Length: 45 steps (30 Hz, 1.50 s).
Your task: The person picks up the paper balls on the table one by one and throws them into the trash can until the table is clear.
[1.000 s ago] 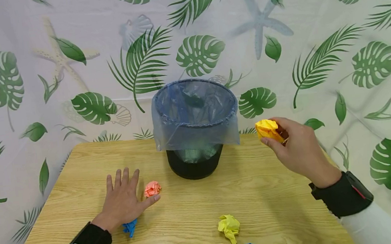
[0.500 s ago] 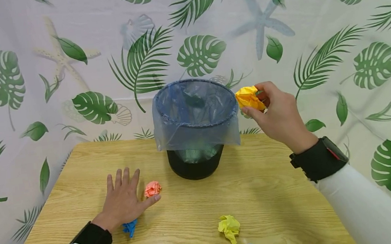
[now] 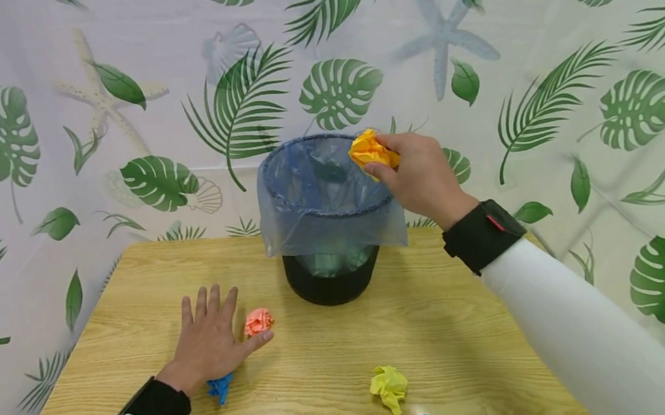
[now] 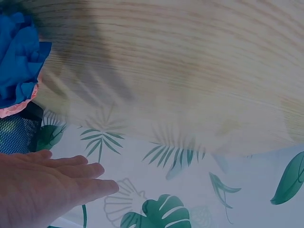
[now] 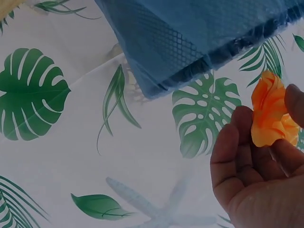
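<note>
1. In the head view, I see the right hand [image 3: 421, 173] grasping the orange paper ball [image 3: 372, 153] in its fingers; the ball shows against the far right rim of the bin [image 3: 332, 288].
2. In the same view, the left hand [image 3: 209, 341] is released, its fingers straight and spread; just right of it, the pink paper ball [image 3: 258, 321] lies on the table [image 3: 325, 359].
3. From the left wrist, a blue paper ball [image 4: 19, 57] partly covers the pink one.
4. From the right wrist, fingers and thumb pinch the orange ball, apart from the blue bag [image 5: 190, 38].
</note>
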Each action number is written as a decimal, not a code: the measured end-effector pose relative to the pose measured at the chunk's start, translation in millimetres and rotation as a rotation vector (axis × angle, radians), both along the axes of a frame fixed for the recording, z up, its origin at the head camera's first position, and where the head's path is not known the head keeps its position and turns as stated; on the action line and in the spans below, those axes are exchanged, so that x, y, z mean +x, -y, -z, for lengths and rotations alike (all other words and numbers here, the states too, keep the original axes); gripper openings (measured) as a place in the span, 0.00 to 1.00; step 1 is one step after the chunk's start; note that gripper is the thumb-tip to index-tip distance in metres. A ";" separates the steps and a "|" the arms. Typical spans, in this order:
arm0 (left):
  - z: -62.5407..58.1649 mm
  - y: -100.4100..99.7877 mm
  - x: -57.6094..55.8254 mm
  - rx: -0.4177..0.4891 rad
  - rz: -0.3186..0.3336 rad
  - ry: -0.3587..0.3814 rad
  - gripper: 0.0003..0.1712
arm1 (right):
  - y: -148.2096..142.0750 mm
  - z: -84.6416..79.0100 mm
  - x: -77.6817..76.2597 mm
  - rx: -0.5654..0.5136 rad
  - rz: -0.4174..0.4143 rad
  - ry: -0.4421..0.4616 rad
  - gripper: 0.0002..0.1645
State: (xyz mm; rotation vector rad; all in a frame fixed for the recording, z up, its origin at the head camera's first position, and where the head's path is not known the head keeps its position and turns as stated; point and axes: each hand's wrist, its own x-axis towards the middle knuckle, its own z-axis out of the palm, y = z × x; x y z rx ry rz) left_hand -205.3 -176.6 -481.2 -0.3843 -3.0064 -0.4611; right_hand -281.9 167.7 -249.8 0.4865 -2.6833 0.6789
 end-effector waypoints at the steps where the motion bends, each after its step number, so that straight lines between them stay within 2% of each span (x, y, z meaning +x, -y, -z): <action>1: 0.0 0.3 0.2 0.001 0.001 0.002 0.64 | 2.2 -0.1 -2.2 0.024 0.002 0.020 0.34; 7: 0.7 1.3 0.0 0.002 0.005 -0.005 0.64 | 11.1 4.1 -13.2 0.115 -0.001 0.104 0.35; 15: 1.5 1.8 -1.1 -0.018 0.000 -0.018 0.64 | 16.1 11.3 -18.3 0.239 -0.021 0.103 0.34; 26: 2.6 2.8 -1.6 -0.012 0.001 -0.009 0.65 | 5.2 20.4 -9.6 0.176 -0.024 0.028 0.36; 37: 3.9 2.2 -1.0 -0.002 0.000 0.001 0.65 | -31.2 61.0 9.0 0.091 -0.052 0.002 0.53; 45: 5.2 2.1 0.3 -0.006 -0.002 0.005 0.65 | -55.4 94.5 26.9 0.093 -0.065 0.012 0.58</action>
